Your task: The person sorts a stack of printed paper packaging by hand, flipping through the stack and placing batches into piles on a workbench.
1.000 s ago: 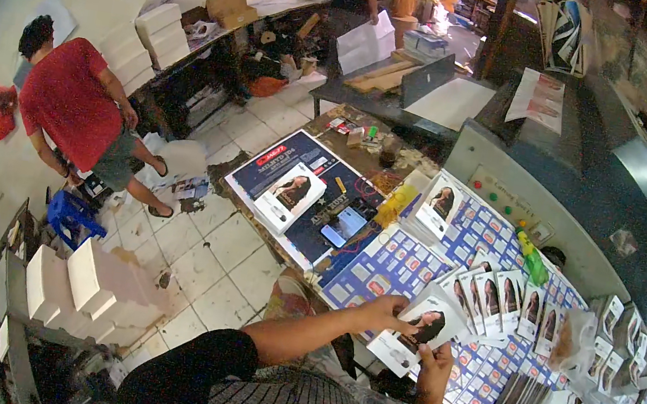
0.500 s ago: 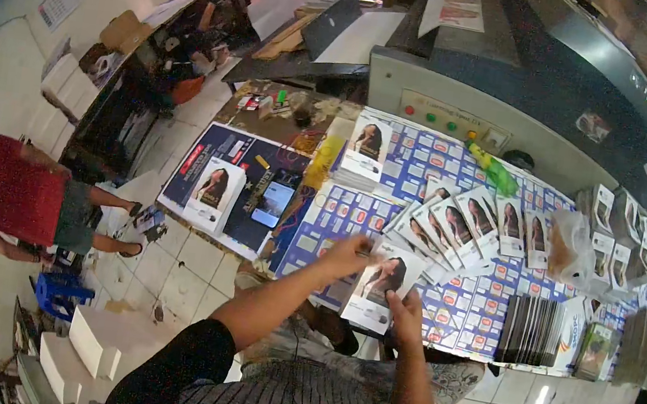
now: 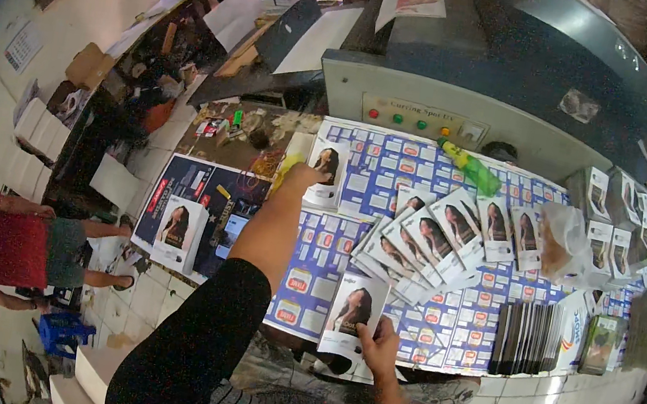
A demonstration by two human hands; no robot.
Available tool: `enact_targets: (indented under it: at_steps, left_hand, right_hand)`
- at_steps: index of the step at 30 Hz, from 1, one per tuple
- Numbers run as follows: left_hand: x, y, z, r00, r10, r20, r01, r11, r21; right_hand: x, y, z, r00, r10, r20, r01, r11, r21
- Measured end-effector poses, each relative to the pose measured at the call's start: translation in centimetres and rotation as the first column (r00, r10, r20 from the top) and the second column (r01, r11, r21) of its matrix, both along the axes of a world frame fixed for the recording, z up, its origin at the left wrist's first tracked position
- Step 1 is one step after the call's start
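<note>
My right hand is closed on the lower right corner of a white leaflet with a long-haired figure printed on it, thumb on top, at the table's front edge. My left arm reaches far forward. The fingers of my left hand are stretched out over a stack of the same leaflets at the far left of the blue-patterned sheet; their tips are small and partly blurred. Several more leaflets lie fanned out beyond my right hand.
A tall pile of leaflets sits on a dark printed sheet at left, near a phone. A green bottle lies before a grey machine. Wrapped bundles and a dark row of stacked edges stand at right. Another person is at far left.
My left hand has left the leaflet at the front and moved forward and left onto the far stack. My right hand still holds the front leaflet. The whole view has shifted slightly.
</note>
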State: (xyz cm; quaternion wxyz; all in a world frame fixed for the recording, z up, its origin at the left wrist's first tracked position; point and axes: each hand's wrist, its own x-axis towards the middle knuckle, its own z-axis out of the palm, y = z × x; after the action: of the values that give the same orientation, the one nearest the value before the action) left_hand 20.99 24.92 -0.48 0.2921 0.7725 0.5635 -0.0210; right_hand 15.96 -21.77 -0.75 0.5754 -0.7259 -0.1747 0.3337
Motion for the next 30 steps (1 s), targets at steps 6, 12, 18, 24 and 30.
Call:
enact_targets:
  at_steps: [6,12,18,24,30]
  left_hand:
    - [1.0,0.4,0.7,0.991,-0.125,-0.042,0.111,0.964,-0.243]
    - [1.0,1.6,-0.8,0.982,-0.182,-0.049,0.167,0.959,-0.227]
    - [3.5,-0.2,-0.9,0.955,-0.285,-0.086,0.275,0.955,-0.11]
    - [2.9,-1.2,-1.1,0.997,-0.072,-0.025,0.068,0.989,-0.129]
    - [0.4,-1.2,1.8,0.991,0.093,0.095,-0.083,0.991,-0.101]
  right_hand:
    - [0.3,0.1,0.9,0.997,-0.004,0.083,0.004,1.0,0.008]
    - [0.0,0.0,-0.3,0.998,-0.01,0.057,0.007,0.998,0.062]
    - [-0.6,-0.3,-0.6,0.992,-0.094,0.081,0.083,0.989,0.126]
    - [-0.2,-0.2,-0.4,0.992,-0.032,0.123,0.02,0.995,0.099]
    - [-1.0,0.9,1.4,0.993,-0.014,0.119,-0.001,0.992,0.128]
